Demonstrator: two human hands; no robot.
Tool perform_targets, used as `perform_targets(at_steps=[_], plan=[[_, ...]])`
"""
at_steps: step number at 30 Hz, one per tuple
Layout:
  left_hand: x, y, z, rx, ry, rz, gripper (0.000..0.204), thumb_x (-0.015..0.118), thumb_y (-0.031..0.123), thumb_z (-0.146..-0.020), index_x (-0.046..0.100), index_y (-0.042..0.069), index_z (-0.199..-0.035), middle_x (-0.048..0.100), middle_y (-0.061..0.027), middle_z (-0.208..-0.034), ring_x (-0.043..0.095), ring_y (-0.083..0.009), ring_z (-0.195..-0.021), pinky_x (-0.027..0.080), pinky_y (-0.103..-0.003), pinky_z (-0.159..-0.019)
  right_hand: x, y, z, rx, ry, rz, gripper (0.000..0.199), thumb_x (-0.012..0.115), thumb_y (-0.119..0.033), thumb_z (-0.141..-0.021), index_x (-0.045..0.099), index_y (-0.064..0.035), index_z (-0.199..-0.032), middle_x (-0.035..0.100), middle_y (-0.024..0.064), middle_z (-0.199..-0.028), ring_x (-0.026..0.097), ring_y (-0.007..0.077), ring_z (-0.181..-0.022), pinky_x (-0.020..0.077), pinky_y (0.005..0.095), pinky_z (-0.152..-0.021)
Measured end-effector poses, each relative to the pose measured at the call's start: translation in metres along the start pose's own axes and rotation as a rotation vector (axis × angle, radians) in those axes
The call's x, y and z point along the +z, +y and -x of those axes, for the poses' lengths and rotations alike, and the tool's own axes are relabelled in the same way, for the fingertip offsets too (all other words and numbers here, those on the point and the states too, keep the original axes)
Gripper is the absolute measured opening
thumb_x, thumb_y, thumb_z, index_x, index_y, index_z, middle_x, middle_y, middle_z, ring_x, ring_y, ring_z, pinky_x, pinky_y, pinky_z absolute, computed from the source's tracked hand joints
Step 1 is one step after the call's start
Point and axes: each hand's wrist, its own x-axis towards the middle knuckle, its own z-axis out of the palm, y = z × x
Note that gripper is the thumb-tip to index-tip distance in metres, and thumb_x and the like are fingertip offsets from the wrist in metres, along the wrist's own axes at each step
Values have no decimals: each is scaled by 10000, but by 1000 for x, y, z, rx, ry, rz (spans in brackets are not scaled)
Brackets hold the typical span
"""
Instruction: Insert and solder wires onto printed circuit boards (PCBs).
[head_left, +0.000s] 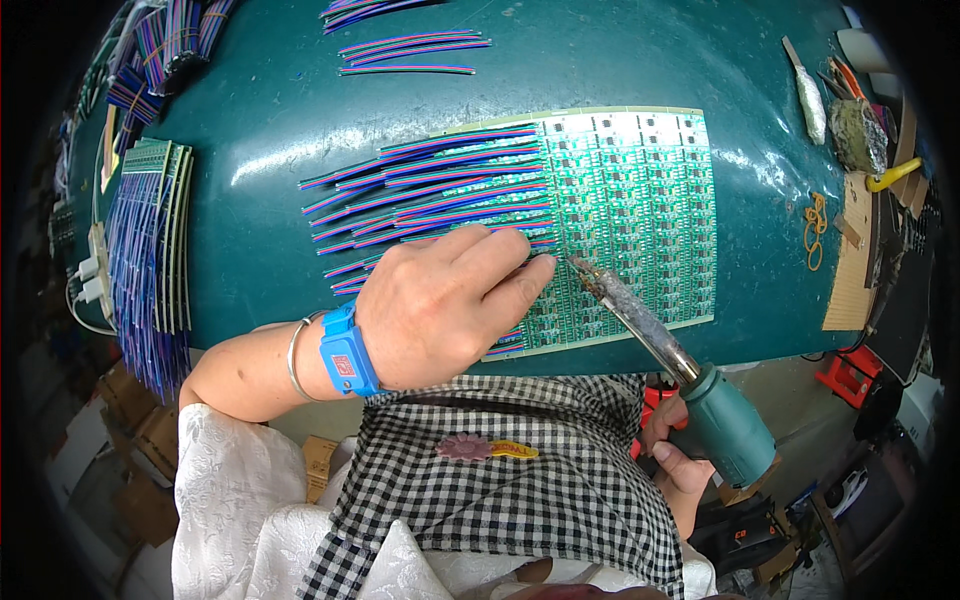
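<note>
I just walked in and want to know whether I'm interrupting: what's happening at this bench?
A person is working on a sheet of green circuit boards. Their right hand holds a soldering iron, its tip close to the left hand's fingertips over the sheet. Whether those fingers pinch a wire is hard to tell. Multicoloured wires lie over the sheet's left part; its right part has none. More loose wires lie beyond it on the green tabletop.

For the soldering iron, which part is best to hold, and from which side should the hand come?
Probably the thick green handle, approached from the lower right: the iron slants that way, and its narrow metal shaft points away over the circuit board.
</note>
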Motion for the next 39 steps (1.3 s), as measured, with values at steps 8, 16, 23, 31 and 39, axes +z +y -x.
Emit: perform_targets(at_steps=[8,16,23,31,39], plan=[[-1,-2,0,4,-13,18,430,703,42,-675,734,-22,-1099,607,-96,-933,627,-225,-726,524,-347,-556,-2,-3,3,22,52,302,253,817,-168,-715,656,-10,-830,619,38,-680,591,175,-611,476,316,-595],[-1,-1,1,14,-7,-5,441,694,58,-670,733,-24,-1101,609,-96,-936,620,-221,-715,519,-345,-549,9,-17,2,107,115,-95,376,806,-53,-692,654,5,-1031,596,69,-729,555,171,-612,456,308,-582],[1,-1,1,16,-5,-2,443,689,64,-675,727,-23,-1108,608,-99,-931,617,-227,-716,512,-341,-544,1,-6,5,-33,78,-121,615,724,-48,-738,499,86,-1294,552,109,-775,545,187,-521,485,330,-432],[-33,4,-6,-96,-25,37,298,758,15,-697,736,12,-994,668,-93,-885,651,-261,-750,538,-372,-621,1,-9,-1,-68,134,-229,650,705,-54,-759,441,84,-1337,540,104,-755,543,190,-539,500,333,-463],[-50,-86,-35,-258,202,-281,110,768,77,-822,712,43,-911,661,-94,-860,634,-307,-852,518,-389,-752,-7,-6,-11,-169,27,-300,614,739,-20,-722,500,85,-1278,570,113,-796,557,197,-559,518,328,-491]])
